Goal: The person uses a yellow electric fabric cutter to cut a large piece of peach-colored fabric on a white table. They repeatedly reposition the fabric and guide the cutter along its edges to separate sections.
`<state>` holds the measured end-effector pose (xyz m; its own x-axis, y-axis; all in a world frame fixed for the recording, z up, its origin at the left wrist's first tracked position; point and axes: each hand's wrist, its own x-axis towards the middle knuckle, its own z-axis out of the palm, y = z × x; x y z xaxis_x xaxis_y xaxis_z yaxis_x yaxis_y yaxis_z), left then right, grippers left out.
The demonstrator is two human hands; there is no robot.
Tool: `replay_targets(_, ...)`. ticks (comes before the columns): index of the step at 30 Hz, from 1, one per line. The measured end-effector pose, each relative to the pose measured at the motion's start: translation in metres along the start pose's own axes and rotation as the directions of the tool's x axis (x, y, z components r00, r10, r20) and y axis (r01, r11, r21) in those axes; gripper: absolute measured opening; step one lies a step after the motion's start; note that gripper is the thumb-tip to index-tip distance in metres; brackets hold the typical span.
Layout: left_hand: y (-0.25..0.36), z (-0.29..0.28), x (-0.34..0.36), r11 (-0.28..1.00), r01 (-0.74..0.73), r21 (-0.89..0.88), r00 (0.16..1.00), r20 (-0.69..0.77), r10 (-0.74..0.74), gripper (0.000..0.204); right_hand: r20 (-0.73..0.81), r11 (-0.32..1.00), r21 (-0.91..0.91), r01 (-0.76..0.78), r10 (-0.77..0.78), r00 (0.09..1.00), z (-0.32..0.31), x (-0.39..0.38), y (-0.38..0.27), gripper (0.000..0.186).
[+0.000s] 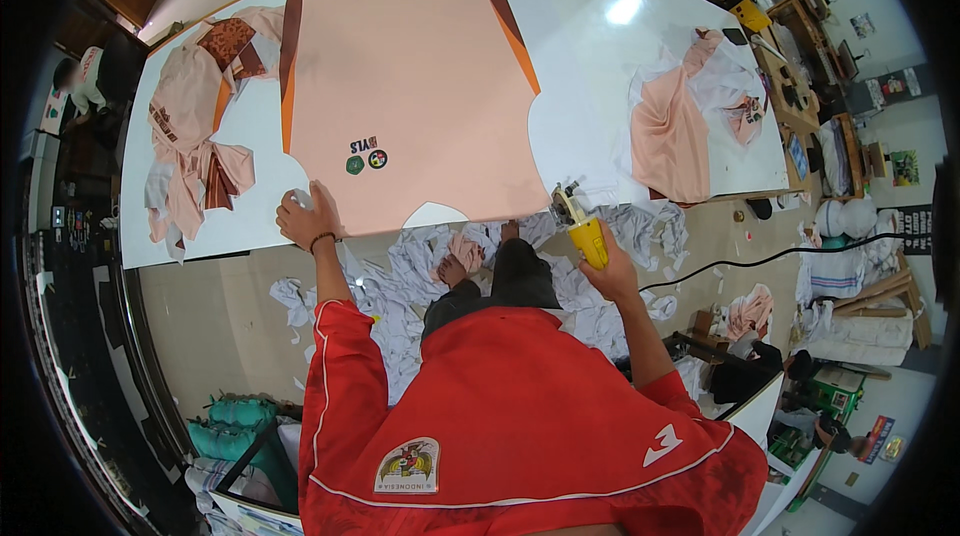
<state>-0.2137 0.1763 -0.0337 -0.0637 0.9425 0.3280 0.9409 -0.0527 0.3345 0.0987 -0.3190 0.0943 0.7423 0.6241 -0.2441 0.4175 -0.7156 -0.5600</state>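
A large peach jersey panel [410,76] with brown and orange side strips and small printed badges lies flat on the white table [580,66]. My right hand [612,274] grips a yellow handheld electric fabric cutter [588,238]. The cutter's metal head is at the panel's near right corner, beside white scraps. At the near left corner, my left hand [308,219] rests on the table and the panel's edge. Its thumb and fingers are apart.
Crumpled peach and brown fabric pieces [190,126] lie at the table's left; more peach pieces [672,131] lie at its right. White scraps [400,336] cover the floor around my feet. A black cord [760,261] runs rightward. Another person [88,81] is at the far left.
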Motion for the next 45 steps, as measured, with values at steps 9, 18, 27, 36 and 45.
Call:
replay_targets(9, -0.002, 0.001, 0.001, 1.000, -0.002, 0.002, 1.000, -0.006, 0.002, 0.061, 0.066, 0.999, -0.038, -0.014, 0.017, 0.998, -0.006, 0.013, 0.003, 0.095)
replay_targets(18, 0.000, -0.001, 0.000, 1.000, 0.005, 0.009, 1.000, 0.000, -0.005, 0.061, 0.067, 0.997, -0.066, -0.048, 0.052, 0.996, -0.004, 0.023, -0.005, 0.096)
replay_targets(27, 0.002, -0.003, -0.001, 1.000, 0.013, -0.004, 1.000, 0.000, -0.013, 0.059, 0.057, 0.996, -0.058, -0.064, 0.067, 0.996, 0.000, 0.040, -0.030, 0.094)
replay_targets(36, 0.004, -0.004, -0.002, 1.000, 0.015, -0.018, 1.000, -0.004, -0.015, 0.060, -0.013, 0.998, 0.004, -0.067, 0.067, 0.998, 0.013, 0.071, -0.062, 0.086)
replay_targets(45, 0.005, -0.006, -0.001, 1.000, 0.028, -0.014, 1.000, 0.010, -0.028, 0.058, -0.059, 0.987, 0.017, -0.161, 0.162, 0.985, 0.032, 0.120, -0.084, 0.091)
